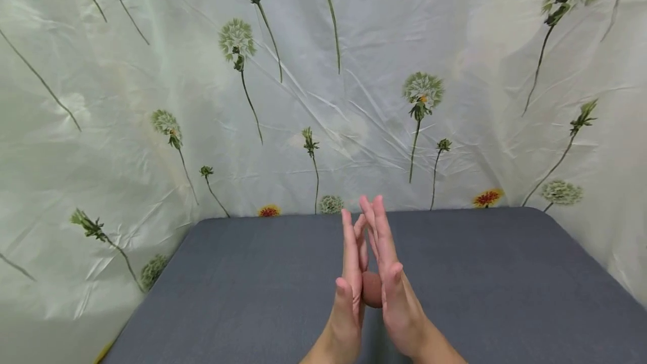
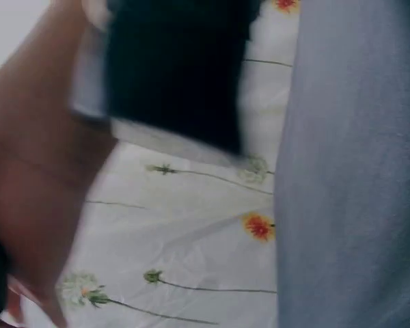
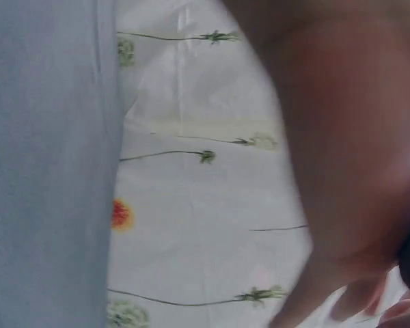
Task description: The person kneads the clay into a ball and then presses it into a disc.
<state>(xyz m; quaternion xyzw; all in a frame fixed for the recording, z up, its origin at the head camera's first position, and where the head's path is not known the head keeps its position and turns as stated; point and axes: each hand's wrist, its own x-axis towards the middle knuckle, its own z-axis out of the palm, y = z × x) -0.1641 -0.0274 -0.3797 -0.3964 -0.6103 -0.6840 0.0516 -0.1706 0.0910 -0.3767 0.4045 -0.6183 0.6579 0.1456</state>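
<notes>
A small reddish-brown ball [image 1: 372, 290] sits between the two palms in the head view, low and right of the middle. My left hand [image 1: 349, 285] presses it from the left, fingers straight and pointing up and away. From the other side my right hand [image 1: 396, 288] lies flat against the ball, its fingers also straight. The fingertips of both hands come close together above it. Part of the ball is hidden by the palms. In the right wrist view the hand [image 3: 359, 171] is blurred, and the ball does not show in either wrist view.
A dark grey padded surface [image 1: 242, 291] with rounded far corners lies beneath the hands. Behind it hangs a pale, shiny cloth [image 1: 354, 105] printed with dandelions and orange flowers. A blurred dark block [image 2: 174, 75] fills the upper part of the left wrist view.
</notes>
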